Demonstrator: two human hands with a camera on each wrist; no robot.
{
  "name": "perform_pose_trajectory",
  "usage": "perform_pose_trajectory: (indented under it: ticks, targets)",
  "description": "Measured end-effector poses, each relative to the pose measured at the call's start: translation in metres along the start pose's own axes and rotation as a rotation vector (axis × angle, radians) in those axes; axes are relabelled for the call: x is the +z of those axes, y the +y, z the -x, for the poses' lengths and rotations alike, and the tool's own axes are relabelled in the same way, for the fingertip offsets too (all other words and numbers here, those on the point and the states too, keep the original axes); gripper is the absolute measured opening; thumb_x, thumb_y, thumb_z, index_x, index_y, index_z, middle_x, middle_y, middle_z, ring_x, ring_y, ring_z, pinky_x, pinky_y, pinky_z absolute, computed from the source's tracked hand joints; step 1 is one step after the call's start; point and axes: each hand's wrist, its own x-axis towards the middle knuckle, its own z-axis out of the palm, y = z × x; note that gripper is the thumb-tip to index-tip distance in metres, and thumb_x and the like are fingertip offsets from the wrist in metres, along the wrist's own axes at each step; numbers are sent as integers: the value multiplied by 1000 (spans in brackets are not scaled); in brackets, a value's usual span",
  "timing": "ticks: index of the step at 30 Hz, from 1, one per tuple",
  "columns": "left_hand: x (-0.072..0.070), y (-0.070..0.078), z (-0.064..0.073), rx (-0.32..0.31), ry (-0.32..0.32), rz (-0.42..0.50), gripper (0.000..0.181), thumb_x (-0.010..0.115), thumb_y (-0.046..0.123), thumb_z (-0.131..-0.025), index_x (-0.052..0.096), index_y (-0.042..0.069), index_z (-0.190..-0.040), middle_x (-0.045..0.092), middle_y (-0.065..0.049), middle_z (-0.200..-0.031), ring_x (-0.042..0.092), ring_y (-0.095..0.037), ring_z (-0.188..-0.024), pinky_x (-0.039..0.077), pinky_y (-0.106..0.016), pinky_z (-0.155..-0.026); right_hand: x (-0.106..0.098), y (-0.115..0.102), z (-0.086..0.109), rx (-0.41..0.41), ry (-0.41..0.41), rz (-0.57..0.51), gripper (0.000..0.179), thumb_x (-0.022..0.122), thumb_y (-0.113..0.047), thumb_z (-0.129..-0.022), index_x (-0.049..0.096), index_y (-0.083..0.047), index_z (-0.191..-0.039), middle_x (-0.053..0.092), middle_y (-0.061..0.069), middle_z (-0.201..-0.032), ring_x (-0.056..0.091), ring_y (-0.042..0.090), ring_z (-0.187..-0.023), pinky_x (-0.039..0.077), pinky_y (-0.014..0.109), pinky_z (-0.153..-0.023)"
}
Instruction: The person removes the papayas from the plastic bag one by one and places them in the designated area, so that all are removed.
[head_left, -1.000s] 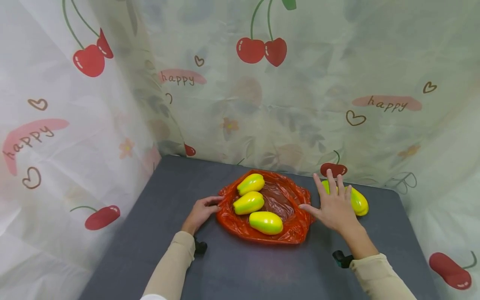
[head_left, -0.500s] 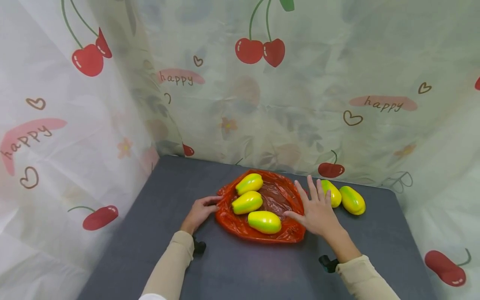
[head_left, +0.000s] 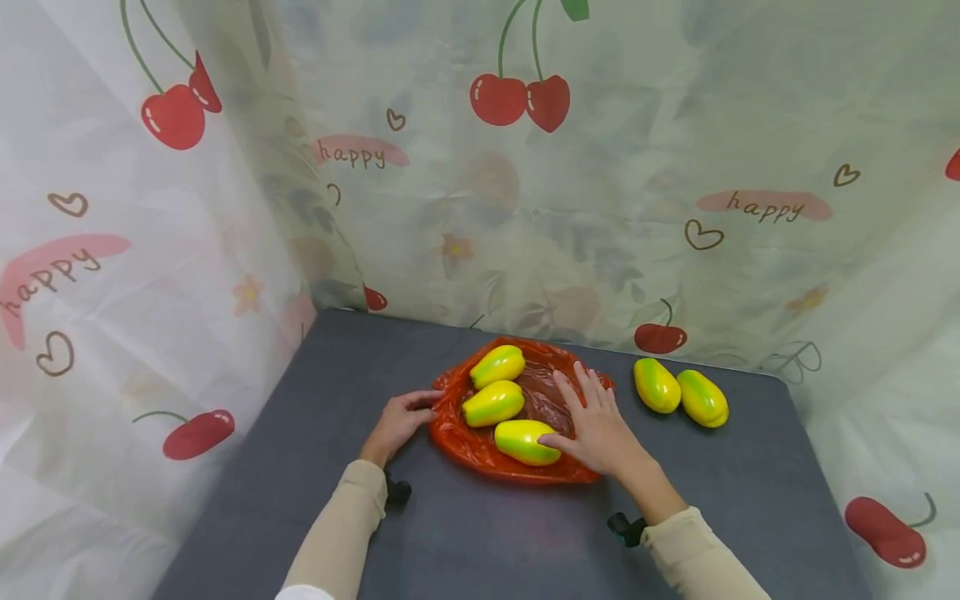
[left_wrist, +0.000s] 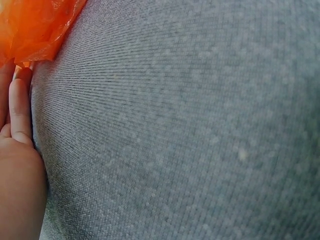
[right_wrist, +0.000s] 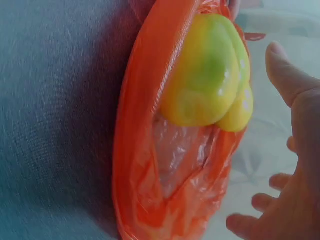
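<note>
A red plastic bag (head_left: 480, 461) lies with its mouth spread open on the dark grey table. Inside it are three yellow-green papayas: one at the back (head_left: 498, 367), a middle papaya (head_left: 492, 404) and a front papaya (head_left: 520, 442). At the bag's left edge, my left hand (head_left: 392, 427) pinches the film between thumb and fingers; in the left wrist view the fingertips meet the orange-looking plastic (left_wrist: 37, 30). My right hand (head_left: 602, 432) hovers over the bag's right side, fingers spread and holding nothing. The right wrist view shows its thumb and fingers (right_wrist: 295, 170) apart from the papayas (right_wrist: 200, 75).
Two more papayas, one nearer the bag (head_left: 657, 386) and one farther right (head_left: 703, 399), lie side by side at the table's back right. A cherry-printed curtain (head_left: 600, 208) hangs along the back and both sides of the table (head_left: 450, 542).
My right hand has moved left from in front of the two loose papayas to above the bag. The left hand stays at the bag's edge, and the papayas have not moved.
</note>
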Motion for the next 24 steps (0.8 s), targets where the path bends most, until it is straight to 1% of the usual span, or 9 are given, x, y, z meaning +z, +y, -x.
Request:
perform_pose_trajectory:
  ticks: [3, 6, 8, 11, 14, 16, 21, 24]
  targets:
    - [0, 1, 0, 0, 5, -3, 38, 70, 15, -91, 73, 28, -127, 68, -1, -136, 55, -26, -136, 40, -52, -119, 3, -3, -1, 14, -40, -134, 105, 68, -65, -86, 9, -31, -165, 2, 14, -173, 14, 46, -157, 33, 70, -116]
    - [0, 1, -1, -2, 4, -6, 38, 70, 15, -91, 73, 29, -127, 67, -1, -137, 54, -26, -137, 40, -52, -119, 8, -6, -1, 13, -75, -246, 102, 72, -57, -87, 12, -31, -165, 6, 13, -173, 18, 45, -156, 36, 69, -114]
    - [1, 0, 0, -5, 0, -10, 38, 70, 15, -91, 73, 29, -127, 67, -1, -138, 54, -25, -137, 40, -51, -119, 11, -9, 0, 3, -94, -289, 101, 74, -54, -87, 16, -28, -165, 11, 13, -172, 22, 45, -155, 35, 68, -115]
    - [1, -2, 0, -3, -1, -10, 38, 70, 14, -91, 73, 28, -127, 67, -1, -137, 54, -25, -136, 41, -51, -119, 15, -12, 2, -10, -120, -332, 98, 76, -50, -86, 21, -25, -164, 19, 13, -169, 28, 43, -152, 37, 65, -116]
    - [1, -3, 0, 3, 1, -11, 38, 70, 14, -91, 73, 28, -127, 68, -1, -136, 55, -25, -136, 40, -51, -119, 19, -15, 2, -23, -121, -361, 94, 78, -46, -86, 28, -23, -162, 27, 9, -166, 34, 37, -149, 38, 61, -117]
    - [1, -3, 0, 2, 1, -9, 38, 70, 14, -91, 73, 28, -126, 68, -1, -136, 55, -25, -136, 40, -50, -119, 21, -16, 3, -37, -117, -357, 92, 79, -44, -86, 31, -21, -161, 31, 8, -165, 36, 35, -148, 38, 59, -118]
    - [2, -3, -1, 2, 0, -12, 37, 70, 16, -91, 73, 28, -126, 68, -1, -136, 55, -24, -136, 40, -50, -119, 29, -17, 3, -46, -104, -336, 83, 79, -38, -87, 39, -18, -157, 36, 10, -162, 37, 34, -146, 39, 60, -117]
    - [2, -3, -1, 1, 2, -6, 37, 70, 16, -91, 73, 27, -126, 68, -1, -136, 56, -24, -135, 40, -50, -119, 32, -18, 4, -40, -104, -321, 80, 79, -36, -87, 42, -17, -155, 38, 12, -159, 41, 33, -144, 41, 58, -116]
